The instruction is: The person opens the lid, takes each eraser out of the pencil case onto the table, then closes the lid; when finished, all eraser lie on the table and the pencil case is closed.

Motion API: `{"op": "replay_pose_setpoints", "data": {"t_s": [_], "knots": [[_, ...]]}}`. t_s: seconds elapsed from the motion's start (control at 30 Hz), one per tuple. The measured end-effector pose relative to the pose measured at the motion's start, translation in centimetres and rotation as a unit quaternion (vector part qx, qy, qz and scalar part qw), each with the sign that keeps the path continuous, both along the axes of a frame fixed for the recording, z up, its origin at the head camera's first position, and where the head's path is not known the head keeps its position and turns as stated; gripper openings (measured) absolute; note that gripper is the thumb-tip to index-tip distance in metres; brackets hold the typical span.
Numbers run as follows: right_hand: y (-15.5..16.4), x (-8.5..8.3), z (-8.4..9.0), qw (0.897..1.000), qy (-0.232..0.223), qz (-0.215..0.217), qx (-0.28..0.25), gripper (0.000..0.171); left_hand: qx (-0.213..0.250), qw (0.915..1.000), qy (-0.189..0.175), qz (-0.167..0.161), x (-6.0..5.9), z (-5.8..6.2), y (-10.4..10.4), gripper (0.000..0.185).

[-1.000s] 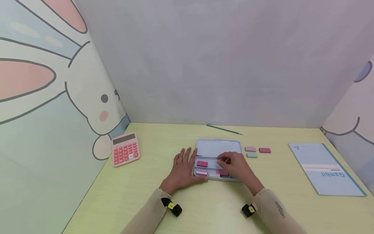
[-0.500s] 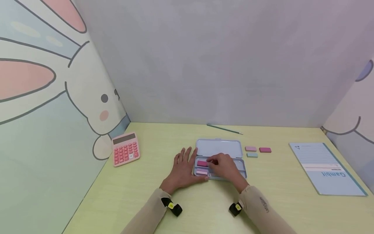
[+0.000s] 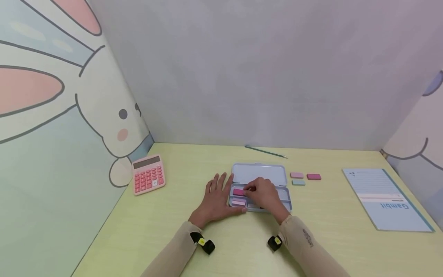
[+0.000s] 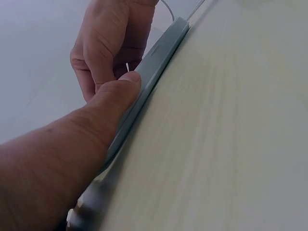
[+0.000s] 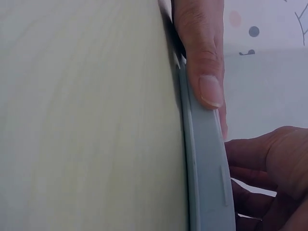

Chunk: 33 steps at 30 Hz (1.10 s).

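Inside the tin case (image 3: 284, 193), right hand (image 3: 265, 195) pinches a pink eraser (image 3: 239, 192)

— What is the person wearing?

— Long, close-fitting beige sleeves on both arms, reaching down to the wrists. The right sleeve (image 3: 308, 250) carries a small line of dark lettering along the forearm, too small to read. The left sleeve (image 3: 174, 254) looks plain.

— Anything at the wrists?

— Yes. Each has a small black device strapped on with a yellow dot on it: one at the left wrist (image 3: 204, 243), one at the right wrist (image 3: 275, 242).

— And the hands?

— Both the left hand (image 3: 216, 200) and the right hand (image 3: 264, 194) are bare: no gloves, no rings visible.
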State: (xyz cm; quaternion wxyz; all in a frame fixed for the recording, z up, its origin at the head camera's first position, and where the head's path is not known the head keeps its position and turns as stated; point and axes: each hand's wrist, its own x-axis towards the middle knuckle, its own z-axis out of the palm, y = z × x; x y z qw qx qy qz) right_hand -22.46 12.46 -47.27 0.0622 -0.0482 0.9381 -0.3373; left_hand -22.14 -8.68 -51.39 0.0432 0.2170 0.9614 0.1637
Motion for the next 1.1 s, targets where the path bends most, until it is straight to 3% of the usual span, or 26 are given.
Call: {"op": "replay_pose_setpoints", "data": {"t_s": [0.27, 0.43, 0.77, 0.97, 1.1], "knots": [[0.1, 0.1, -0.3, 0.998, 0.044, 0.043, -0.016, 0.004, 0.000, 1.0000, -0.005, 0.003, 0.1, 0.0, 0.0, 0.127], [0.1, 0.1, -0.4, 0.997, 0.055, 0.047, -0.019, 0.003, 0.001, 1.0000, -0.003, 0.002, 0.0, -0.2, 0.0, 0.126], [1.1, 0.6, -0.7, 0.996, 0.050, 0.029, -0.063, 0.004, 0.004, 1.0000, -0.002, 0.001, -0.1, -0.4, 0.1, 0.127], [3.0, 1.2, -0.4, 0.996, 0.036, -0.014, -0.080, 0.003, 0.003, 1.0000, 0.001, 0.005, -0.2, -0.5, 0.1, 0.128], [5.0, 1.5, -0.4, 0.993, 0.037, -0.047, -0.098, 0.012, 0.004, 1.0000, 0.002, 0.006, -0.1, -0.5, 0.1, 0.128]]}}
